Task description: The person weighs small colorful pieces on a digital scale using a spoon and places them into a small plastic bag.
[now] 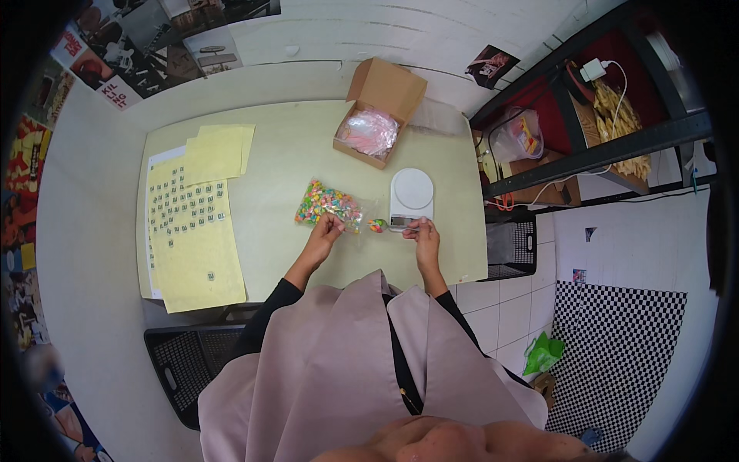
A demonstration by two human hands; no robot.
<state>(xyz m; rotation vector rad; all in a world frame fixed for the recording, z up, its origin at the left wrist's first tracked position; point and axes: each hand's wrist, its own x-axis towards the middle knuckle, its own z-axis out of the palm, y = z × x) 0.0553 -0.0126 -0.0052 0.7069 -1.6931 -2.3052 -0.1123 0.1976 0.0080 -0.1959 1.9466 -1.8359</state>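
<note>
A clear plastic bag of small multicoloured pieces lies on the pale table. My left hand pinches the bag's edge at its right side, near the opening. My right hand grips the handle of a metal spoon, just in front of a white kitchen scale. The spoon's bowl is heaped with the coloured pieces and sits between the bag and the scale. Nothing stands on the scale's round plate.
An open cardboard box holding clear and pink plastic packaging stands behind. Yellow sheets with rows of small stickers lie at the left. A black metal shelf stands at the right; black crates are beside and below the table.
</note>
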